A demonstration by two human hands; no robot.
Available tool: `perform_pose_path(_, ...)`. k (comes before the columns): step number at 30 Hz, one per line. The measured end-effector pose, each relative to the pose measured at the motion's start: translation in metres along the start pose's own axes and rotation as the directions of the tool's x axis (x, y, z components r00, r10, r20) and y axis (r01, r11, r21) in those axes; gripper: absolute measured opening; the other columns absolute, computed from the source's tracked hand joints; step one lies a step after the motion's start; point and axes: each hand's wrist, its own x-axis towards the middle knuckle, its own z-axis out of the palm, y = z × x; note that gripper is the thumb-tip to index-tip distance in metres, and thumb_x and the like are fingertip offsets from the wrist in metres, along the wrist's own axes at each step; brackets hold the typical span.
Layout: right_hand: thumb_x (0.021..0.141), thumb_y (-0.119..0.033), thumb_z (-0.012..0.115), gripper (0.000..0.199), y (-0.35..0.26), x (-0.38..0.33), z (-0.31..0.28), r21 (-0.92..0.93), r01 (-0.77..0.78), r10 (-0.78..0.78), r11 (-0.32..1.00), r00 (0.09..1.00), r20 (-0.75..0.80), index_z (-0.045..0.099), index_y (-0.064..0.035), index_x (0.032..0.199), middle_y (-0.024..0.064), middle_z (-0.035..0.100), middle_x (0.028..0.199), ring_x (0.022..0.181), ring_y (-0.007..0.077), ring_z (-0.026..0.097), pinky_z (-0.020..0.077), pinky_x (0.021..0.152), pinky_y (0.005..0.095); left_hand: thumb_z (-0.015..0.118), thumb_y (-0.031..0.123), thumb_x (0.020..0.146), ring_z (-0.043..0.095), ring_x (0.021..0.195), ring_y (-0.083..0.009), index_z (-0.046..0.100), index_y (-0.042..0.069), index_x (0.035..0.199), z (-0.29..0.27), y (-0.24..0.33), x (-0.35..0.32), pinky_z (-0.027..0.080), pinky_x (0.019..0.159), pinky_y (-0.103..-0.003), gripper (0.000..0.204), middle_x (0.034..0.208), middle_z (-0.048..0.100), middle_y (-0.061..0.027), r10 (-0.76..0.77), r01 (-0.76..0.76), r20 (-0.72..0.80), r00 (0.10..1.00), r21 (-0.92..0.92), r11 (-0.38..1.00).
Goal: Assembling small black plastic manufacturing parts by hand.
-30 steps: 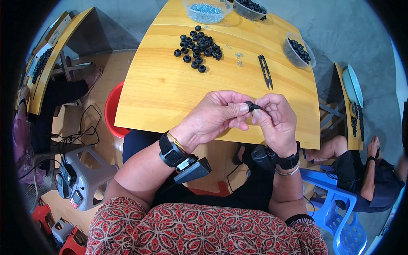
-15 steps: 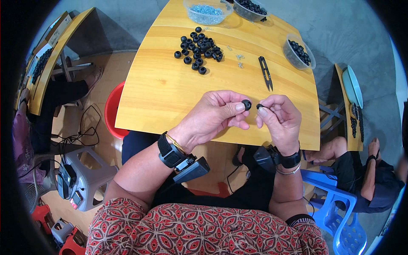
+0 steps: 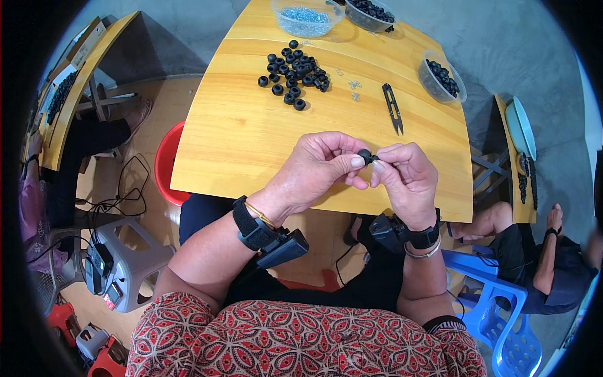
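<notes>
My left hand [image 3: 323, 164] pinches a round black bead [image 3: 364, 154] between thumb and forefinger, over the near part of the wooden table. Facing it, my right hand [image 3: 407, 179] pinches a smaller black piece [image 3: 375, 158], which meets the bead's right side; its kind is too small to make out. Beyond my hands lies a loose pile of black beads [image 3: 292, 72]. Black thread snips [image 3: 393, 108] rest to the right of the pile, points toward me. Tiny clear beads [image 3: 355, 85] are scattered between the pile and the snips.
At the table's [image 3: 251, 144] far side stand a tub of light-blue beads [image 3: 306, 28] and a tub of black beads [image 3: 374, 22]. Another tub [image 3: 440, 88] sits near the right edge. A red basin [image 3: 166, 164] is left below; a blue chair [image 3: 496, 301] stands right. Other people sit both sides.
My right hand has moved left, bringing its small black piece against the bead in my left hand. The gap between the two has closed.
</notes>
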Motion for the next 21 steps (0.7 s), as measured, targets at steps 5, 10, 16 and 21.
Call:
perform_pose_path(5, 0.078, 0.004, 0.057, 0.012, 0.0015, -0.0003, -0.0003, -0.007, -0.004, 0.004, 1.000, 1.000, 0.007, 0.049, -0.0010, 0.085, 0.0037, 0.054, 0.074, 0.060, 0.0050, 0.050, 0.0413, 0.051, 0.0176, 0.056, 0.005, 0.081, 0.060, 0.069, -0.0134, 0.056, -0.002, 0.095, -0.0008, -0.0016, 0.0001, 0.051, 0.065, -0.023, 0.016, 0.086, 0.061, -0.0086, 0.086, -0.083, -0.022, 0.996, 0.109, 0.991)
perform_pose_path(10, 0.078, 0.005, 0.056, 0.011, 0.0027, -0.0004, 0.0001, -0.014, -0.023, 0.024, 1.000, 0.999, 0.029, 0.049, -0.0013, 0.084, 0.0044, 0.054, 0.074, 0.060, 0.0061, 0.051, 0.0426, 0.052, 0.0185, 0.056, 0.005, 0.081, 0.060, 0.069, -0.0127, 0.057, -0.003, 0.095, 0.0008, 0.0018, -0.0015, 0.050, 0.064, -0.022, 0.016, 0.085, 0.061, -0.0085, 0.105, -0.095, -0.038, 0.994, 0.206, 0.974)
perform_pose_path(16, 0.078, 0.007, 0.055, 0.010, 0.0022, -0.0003, 0.0026, 0.005, 0.011, -0.012, 1.000, 0.999, 0.034, 0.049, -0.0009, 0.082, 0.0049, 0.054, 0.074, 0.059, 0.0073, 0.051, 0.0430, 0.052, 0.0194, 0.056, 0.004, 0.081, 0.060, 0.068, -0.0123, 0.057, -0.004, 0.095, 0.0010, 0.0031, -0.0028, 0.050, 0.064, -0.022, 0.017, 0.083, 0.061, -0.0091, 0.088, -0.073, -0.051, 0.995, 0.244, 0.967)
perform_pose_path(21, 0.078, 0.007, 0.054, 0.010, 0.0023, -0.0004, 0.0046, 0.028, 0.018, -0.019, 0.999, 0.999, 0.036, 0.049, -0.0007, 0.081, 0.0052, 0.054, 0.074, 0.059, 0.0074, 0.051, 0.0430, 0.052, 0.0197, 0.056, 0.003, 0.080, 0.060, 0.068, -0.0128, 0.058, -0.004, 0.094, 0.0001, 0.0020, -0.0028, 0.050, 0.064, -0.023, 0.016, 0.082, 0.062, -0.0103, 0.102, -0.090, -0.047, 0.994, 0.209, 0.974)
